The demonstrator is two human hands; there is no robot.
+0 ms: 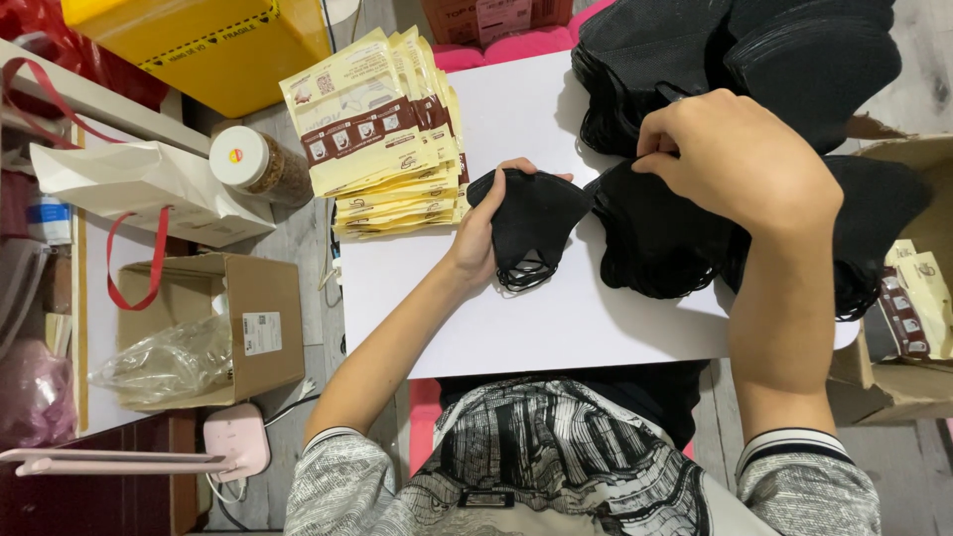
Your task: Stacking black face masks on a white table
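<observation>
The left hand holds a folded black mask over the white board, beside the stack of yellow packets; the right hand pinches another mask on the black mask pile, fingers closed

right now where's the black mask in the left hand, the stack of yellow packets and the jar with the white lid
black mask [531, 220], head view, on its folded front panel
stack of yellow packets [372, 124], head view, on the top packet's face
jar with the white lid [238, 157], head view, on the lid's top
</observation>
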